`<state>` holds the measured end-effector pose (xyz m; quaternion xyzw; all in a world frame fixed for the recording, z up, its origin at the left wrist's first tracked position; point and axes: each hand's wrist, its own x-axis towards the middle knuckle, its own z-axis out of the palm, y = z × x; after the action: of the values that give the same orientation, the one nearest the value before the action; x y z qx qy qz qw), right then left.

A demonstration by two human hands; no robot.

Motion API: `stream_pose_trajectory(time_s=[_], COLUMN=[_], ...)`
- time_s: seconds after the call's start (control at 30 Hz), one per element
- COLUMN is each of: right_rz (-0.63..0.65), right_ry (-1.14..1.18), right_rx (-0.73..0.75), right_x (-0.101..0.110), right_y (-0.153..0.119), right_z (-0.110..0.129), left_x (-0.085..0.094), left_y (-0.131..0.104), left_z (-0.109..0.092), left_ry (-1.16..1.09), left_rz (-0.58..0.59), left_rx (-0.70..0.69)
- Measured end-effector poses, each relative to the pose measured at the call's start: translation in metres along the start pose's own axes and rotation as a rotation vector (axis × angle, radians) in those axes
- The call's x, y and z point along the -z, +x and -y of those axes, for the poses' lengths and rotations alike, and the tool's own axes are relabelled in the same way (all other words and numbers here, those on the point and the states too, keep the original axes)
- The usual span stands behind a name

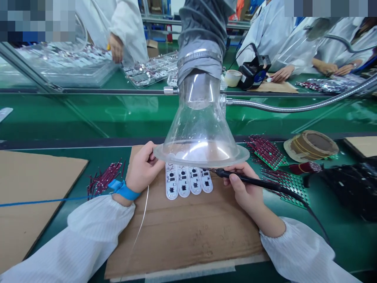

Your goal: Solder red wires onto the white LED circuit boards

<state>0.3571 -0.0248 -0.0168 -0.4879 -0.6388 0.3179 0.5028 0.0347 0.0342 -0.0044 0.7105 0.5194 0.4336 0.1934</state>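
Note:
A panel of white circuit boards with rounded ends (184,182) lies on a sheet of cardboard (188,232), its far part under the clear fume hood. My left hand (145,167), with a blue wrist strap (125,190), is closed at the panel's left side. A thin strand of solder wire (144,214) trails from beneath that hand; the fingertips are partly behind the hood's rim. My right hand (244,182) grips a soldering iron (253,180) like a pen, its tip pointing left over the panel's right part. The exact tip contact is hidden.
A clear funnel-shaped fume hood (203,129) hangs low between my hands. Dark red wires (106,179) lie left; green boards with wires (290,184) and a tape roll (312,145) lie right. Co-workers' hands (282,74) are across the bench.

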Motion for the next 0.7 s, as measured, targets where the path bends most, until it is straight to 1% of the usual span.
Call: stream_pose_trajectory(time_s=[0.07, 0.27, 0.43, 0.7], right_rz=[-0.004, 0.085, 0.119, 0.142], right_ry=[0.018, -0.053, -0.097, -0.105], right_rx=[-0.009, -0.007, -0.005, 0.024], right_x=[-0.0011, -0.0032, -0.0029, -0.0033], right_y=[0.0, 0.002, 0.0029, 0.0035], right_z=[0.0004, 0.0034, 0.0037, 0.0031], left_x=[0.0004, -0.0005, -0.0011, -0.0036], left_y=[-0.0005, -0.0017, -0.0001, -0.0001], left_z=[0.0001, 0.0029, 0.0027, 0.002], left_ry=[0.02, 0.005, 0.003, -0.053], left_rz=[-0.024, -0.012, -0.011, 0.048], left_rx=[0.007, 0.007, 0.026, -0.008])
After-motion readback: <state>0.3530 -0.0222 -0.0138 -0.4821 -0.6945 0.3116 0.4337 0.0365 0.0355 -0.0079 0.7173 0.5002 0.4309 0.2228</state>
